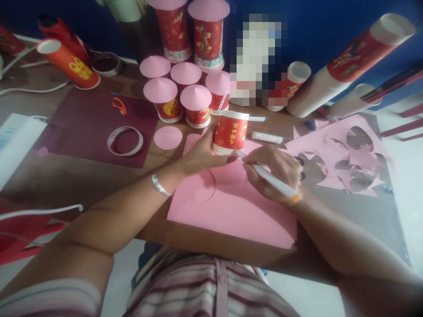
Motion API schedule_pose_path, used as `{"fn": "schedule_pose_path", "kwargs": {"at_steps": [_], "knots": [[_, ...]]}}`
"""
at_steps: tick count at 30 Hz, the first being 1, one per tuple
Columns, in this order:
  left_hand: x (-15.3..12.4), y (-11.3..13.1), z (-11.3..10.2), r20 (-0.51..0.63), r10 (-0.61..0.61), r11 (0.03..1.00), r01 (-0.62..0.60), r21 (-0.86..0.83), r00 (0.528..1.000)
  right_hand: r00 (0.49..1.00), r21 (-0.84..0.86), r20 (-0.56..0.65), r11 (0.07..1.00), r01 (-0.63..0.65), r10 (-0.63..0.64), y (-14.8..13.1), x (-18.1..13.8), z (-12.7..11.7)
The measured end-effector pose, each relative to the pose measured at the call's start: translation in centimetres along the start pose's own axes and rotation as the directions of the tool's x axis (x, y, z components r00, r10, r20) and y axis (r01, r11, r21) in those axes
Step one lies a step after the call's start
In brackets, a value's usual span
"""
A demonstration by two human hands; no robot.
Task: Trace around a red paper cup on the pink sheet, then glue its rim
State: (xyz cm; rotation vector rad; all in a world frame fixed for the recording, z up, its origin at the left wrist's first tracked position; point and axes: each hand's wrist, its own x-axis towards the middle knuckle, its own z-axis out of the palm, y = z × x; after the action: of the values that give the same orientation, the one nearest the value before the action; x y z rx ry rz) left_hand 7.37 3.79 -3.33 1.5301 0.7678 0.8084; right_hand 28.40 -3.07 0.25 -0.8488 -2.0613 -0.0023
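My left hand is wrapped round a red paper cup that stands upside down on a pink paper sheet. My right hand is closed on a white pen, whose tip touches the sheet at the cup's base. A drawn circle shows on the pink sheet just left of the cup. A silver bracelet is on my left wrist.
Several red cups with pink paper lids stand behind. A loose pink disc, a tape ring on dark red paper, a glue stick, cut pink scraps and long cardboard tubes lie around.
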Motion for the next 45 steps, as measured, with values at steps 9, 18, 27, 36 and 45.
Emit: {"fn": "schedule_pose_path", "kwargs": {"at_steps": [9,18,27,36,45], "knots": [[-0.09,0.33,-0.04,-0.001,-0.005,0.999,0.005,0.035,1.000,1.000,-0.001,0.010,1.000,-0.005,0.005,-0.02,-0.01,-0.02],[-0.10,-0.13,0.01,0.022,-0.010,0.998,0.009,0.064,1.000,1.000,0.019,0.021,1.000,-0.008,0.008,-0.14,0.10,0.06],[-0.18,0.49,0.15,0.037,-0.020,0.996,0.017,0.084,0.999,1.000,0.044,0.020,0.999,-0.023,0.022,-0.16,0.16,0.16],[-0.13,0.50,0.37,0.049,-0.023,1.000,0.024,-0.014,0.999,0.998,0.003,-0.044,0.999,-0.036,0.036,0.15,-0.10,0.31],[-0.19,0.36,0.18,0.015,-0.033,0.999,0.034,-0.032,0.999,0.998,-0.015,-0.054,1.000,-0.020,0.019,0.24,-0.07,0.31]]}}
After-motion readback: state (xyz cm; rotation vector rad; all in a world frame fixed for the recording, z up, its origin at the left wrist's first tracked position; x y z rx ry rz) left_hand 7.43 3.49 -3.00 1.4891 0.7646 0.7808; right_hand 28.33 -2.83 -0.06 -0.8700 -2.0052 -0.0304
